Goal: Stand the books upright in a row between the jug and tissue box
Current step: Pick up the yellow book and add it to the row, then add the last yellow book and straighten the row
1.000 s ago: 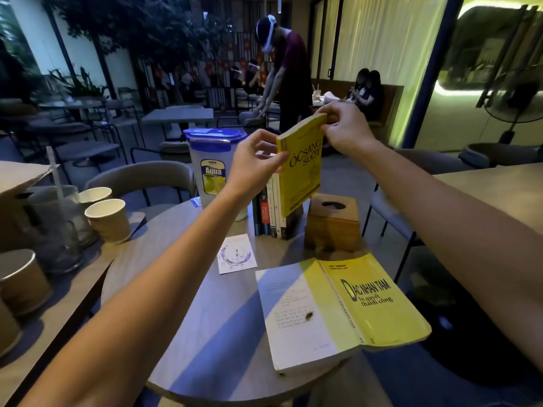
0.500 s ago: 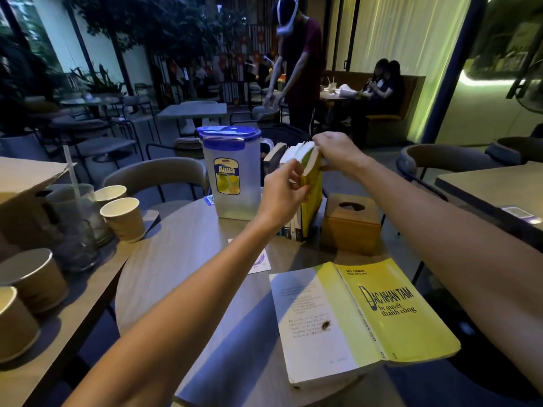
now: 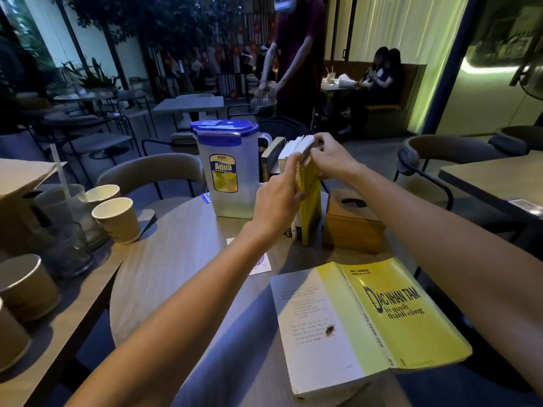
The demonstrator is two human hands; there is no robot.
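A clear jug [image 3: 228,174] with a blue lid and an Aqua label stands at the round table's far edge. A wooden tissue box [image 3: 352,221] sits to its right. Between them several books [image 3: 280,155] stand upright in a row. The rightmost is a yellow book [image 3: 311,207], set down on the table. My left hand [image 3: 279,198] presses against its near spine, fingers along the edge. My right hand [image 3: 330,158] pinches its top corner. Another yellow book [image 3: 370,321] lies open, cover up, on the table's near right.
The round wooden table [image 3: 176,274] also holds a small white card [image 3: 263,265]. To the left, a side table carries paper cups [image 3: 117,218], a glass with a straw [image 3: 64,207] and a cardboard box. Chairs ring the table. A person stands behind it.
The yellow book was held tilted above the row a second ago. It has since come down upright beside the other books, next to the tissue box, with both hands still on it.
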